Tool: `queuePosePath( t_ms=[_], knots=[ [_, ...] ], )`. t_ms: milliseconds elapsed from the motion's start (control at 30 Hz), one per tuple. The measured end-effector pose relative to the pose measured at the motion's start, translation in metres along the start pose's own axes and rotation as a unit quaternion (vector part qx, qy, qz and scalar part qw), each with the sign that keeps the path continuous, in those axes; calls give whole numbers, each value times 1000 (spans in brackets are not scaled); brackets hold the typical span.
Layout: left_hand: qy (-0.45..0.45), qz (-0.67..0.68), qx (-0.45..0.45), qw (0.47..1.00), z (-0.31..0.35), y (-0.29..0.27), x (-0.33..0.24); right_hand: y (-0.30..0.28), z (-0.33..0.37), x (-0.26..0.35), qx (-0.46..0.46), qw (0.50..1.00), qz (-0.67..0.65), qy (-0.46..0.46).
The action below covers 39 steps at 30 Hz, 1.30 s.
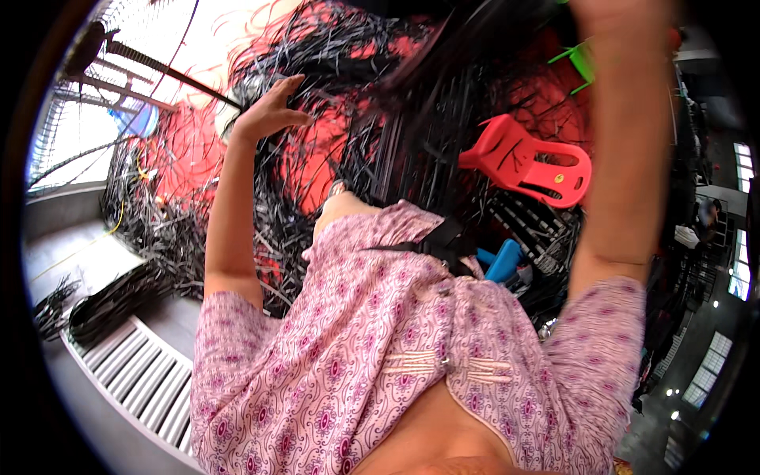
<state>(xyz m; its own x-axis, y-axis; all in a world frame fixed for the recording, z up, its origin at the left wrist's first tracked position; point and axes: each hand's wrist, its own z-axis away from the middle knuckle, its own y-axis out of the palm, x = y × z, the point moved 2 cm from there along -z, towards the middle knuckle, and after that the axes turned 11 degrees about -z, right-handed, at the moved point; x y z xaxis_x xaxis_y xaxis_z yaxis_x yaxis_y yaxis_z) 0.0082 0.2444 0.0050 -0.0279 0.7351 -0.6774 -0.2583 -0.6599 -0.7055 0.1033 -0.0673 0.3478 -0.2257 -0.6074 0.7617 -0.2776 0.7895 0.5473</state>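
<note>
My left hand (273, 111) is raised over the heap, its thumb and fingers spread with nothing in them. Beneath and beyond it lie tangled black and grey strips (340, 43) on a red floor covering (313, 154). My right hand (629, 12) is lifted to the top edge, smeared by motion and partly cut off, so what its fingers do is hidden. Between the two hands, a dark blurred bundle of strips (451, 55) hangs or sweeps across the upper middle; whether my right hand touches it cannot be made out.
A small red plastic chair (526, 162) stands right of centre, with a green chair (582, 67) behind it. A blue object (503, 261) sits by my waist. At the left are a pole (170, 75), a white slatted rack (138, 368) and a black strip bundle (119, 305).
</note>
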Motion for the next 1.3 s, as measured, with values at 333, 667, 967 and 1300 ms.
queuePosePath(
  t_ms=[333, 667, 967, 1300],
  knots=[
    [284, 288, -94, 910, 18, 46, -222, -62, 121, -127, -90, 974, -79, 191],
    [170, 335, 18, 927, 14, 106, -231, -102, 153, -109, -127, 972, -107, 167],
    [114, 352, 170, 913, 27, 135, -254, -154, 184, -67, 12, 968, -111, 223],
    [107, 424, 339, 833, 21, 143, -254, -164, 187, -71, 24, 959, -198, 203]
  ],
)
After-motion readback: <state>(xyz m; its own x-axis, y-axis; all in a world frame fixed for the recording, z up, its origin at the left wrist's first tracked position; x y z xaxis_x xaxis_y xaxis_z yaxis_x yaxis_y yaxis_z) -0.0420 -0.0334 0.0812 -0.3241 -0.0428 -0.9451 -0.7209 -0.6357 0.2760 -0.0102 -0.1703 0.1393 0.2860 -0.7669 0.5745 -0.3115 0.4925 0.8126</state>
